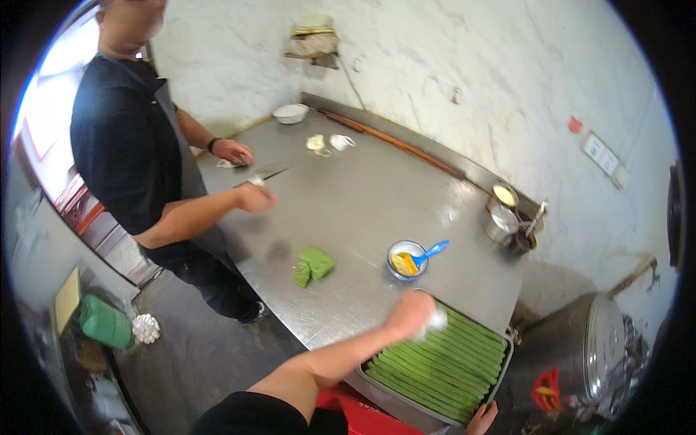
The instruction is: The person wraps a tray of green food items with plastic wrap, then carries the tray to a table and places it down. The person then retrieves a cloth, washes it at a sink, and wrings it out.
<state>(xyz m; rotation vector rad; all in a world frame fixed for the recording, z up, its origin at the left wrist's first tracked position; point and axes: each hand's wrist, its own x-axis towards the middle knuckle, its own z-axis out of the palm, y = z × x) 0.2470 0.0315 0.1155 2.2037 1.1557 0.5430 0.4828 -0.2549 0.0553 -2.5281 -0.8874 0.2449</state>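
My left hand [411, 315] is shut on a small white thing [435, 321], blurred, perhaps a cloth, over a metal tray [399, 409] filled with long green dough strips [443, 364] side by side. My right hand [483, 417] grips the tray's rim at the lower right corner. Just beyond the tray stands a glass bowl [392, 266] of yellow liquid, with a blue-handled brush [435, 249] leaning in it. Left of the bowl, two lumps of green dough [317, 263] lie on the steel table [348, 217].
Across the table, at the left, a co-worker [125, 136] holds a knife [272, 172]. Pale dough pieces [316, 143], a white bowl [291, 113] and a long wooden stick [402, 144] lie farther back. Metal cups [501, 223] stand by the wall; a large steel pot [571, 348] stands right of the tray.
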